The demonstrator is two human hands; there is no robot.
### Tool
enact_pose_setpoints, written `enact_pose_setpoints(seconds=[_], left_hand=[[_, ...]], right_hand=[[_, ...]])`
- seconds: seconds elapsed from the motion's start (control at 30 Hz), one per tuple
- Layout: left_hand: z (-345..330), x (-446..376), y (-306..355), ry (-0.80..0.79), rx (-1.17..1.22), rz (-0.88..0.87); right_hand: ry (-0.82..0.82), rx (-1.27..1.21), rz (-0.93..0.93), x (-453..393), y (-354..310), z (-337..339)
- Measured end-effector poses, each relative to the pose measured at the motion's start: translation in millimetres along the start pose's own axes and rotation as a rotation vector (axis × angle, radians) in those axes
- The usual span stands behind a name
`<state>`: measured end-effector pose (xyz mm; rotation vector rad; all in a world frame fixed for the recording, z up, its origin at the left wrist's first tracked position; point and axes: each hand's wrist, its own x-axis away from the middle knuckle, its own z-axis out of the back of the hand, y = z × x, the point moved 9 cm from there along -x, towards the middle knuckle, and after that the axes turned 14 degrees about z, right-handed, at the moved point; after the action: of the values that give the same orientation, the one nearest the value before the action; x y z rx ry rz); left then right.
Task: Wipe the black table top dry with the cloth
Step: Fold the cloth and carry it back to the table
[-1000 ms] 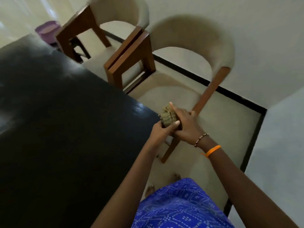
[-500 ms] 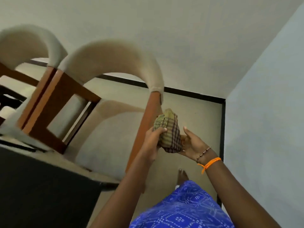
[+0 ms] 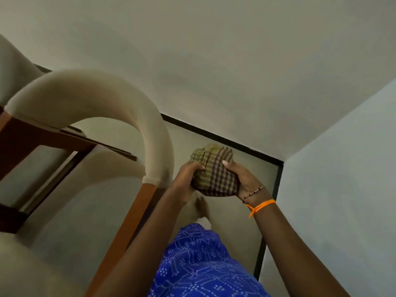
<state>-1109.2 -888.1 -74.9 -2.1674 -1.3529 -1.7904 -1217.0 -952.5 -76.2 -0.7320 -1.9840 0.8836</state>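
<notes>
Checked cloth: we are holding it bunched between left hand and right hand, both clamped on it, above the floor beside the chair. Worktop: out of view. Risk: we are gripping a loose wad, so a fold could slip and drop.

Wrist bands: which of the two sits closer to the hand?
The dark beaded bracelet on the right hand side sits nearest the palm. The orange thread band lies further up the forearm, knotted with loose ends. Both hands grip the checked cloth.

cloth between hands, chair left
</notes>
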Motion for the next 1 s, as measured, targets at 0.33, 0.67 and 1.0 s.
enact_pose_setpoints(seconds=[0.33, 0.67, 1.0], left_hand=[[-14.0, -106.1, 193.5, 0.273, 0.265, -0.163], [48.9, -165.3, 320.2, 0.422, 0.538, -0.182], [153.1, -194.6, 398.7, 0.596, 0.718, -0.093]], right_hand=[[-0.005, 0.253, 0.002, -226.6, -111.6, -41.5], [-0.236, 0.191, -0.486, -360.9, -96.8, -136.1], [-0.524, 0.521, -0.158, -501.5, -145.9, -301.7]])
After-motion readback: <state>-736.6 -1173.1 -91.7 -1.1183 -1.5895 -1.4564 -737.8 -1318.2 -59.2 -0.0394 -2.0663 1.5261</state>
